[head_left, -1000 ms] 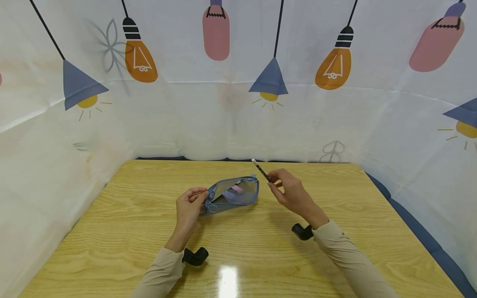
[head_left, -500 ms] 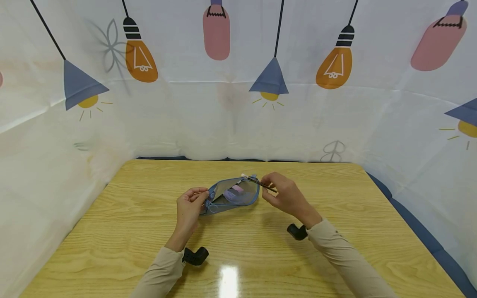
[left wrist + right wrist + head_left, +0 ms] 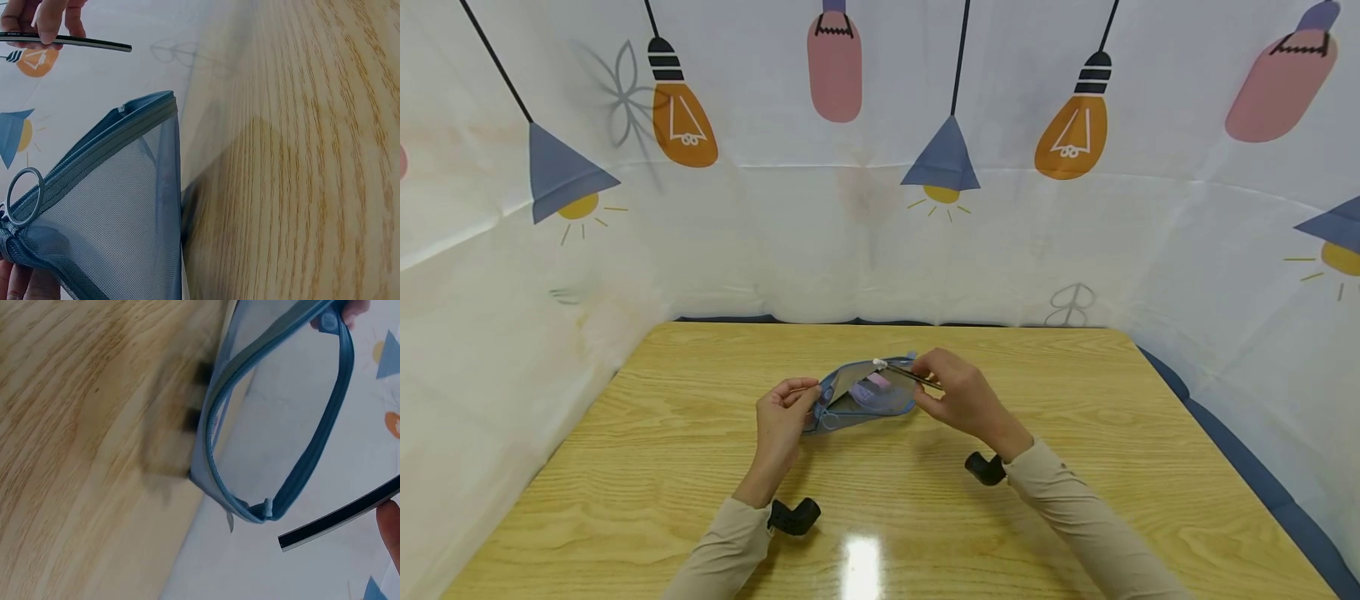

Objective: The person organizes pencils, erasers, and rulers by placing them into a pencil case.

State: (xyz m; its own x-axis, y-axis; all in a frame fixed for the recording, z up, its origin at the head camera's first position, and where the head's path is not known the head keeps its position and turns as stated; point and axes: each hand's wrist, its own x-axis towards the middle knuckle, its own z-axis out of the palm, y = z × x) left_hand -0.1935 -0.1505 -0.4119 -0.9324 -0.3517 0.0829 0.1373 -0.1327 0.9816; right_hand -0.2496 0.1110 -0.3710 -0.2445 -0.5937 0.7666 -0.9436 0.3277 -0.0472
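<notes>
A blue mesh pencil case (image 3: 853,419) stands on the table with its zipped mouth spread wide. My left hand (image 3: 781,423) pinches its left end, near the zipper's ring pull (image 3: 25,197). Inside lies a lilac and pink item (image 3: 867,392), its kind unclear. Between thumb and fingers, my right hand (image 3: 964,398) holds a dark pencil (image 3: 902,373) with a white end. That white end is over the case's mouth, and the pencil lies nearly level. In the right wrist view the pencil's dark end (image 3: 312,532) points past the case's rim (image 3: 334,403), apart from it.
A light wood-grain table (image 3: 880,475) spreads around the case. Behind it and at the sides hangs a white cloth (image 3: 775,242) printed with lamps and bulbs. Black wrist-camera mounts (image 3: 796,517) sit at both wrists.
My right hand has moved left toward the case. The pencil has tipped from steep to nearly level, its white end now over the mouth. My left hand and the case have stayed put.
</notes>
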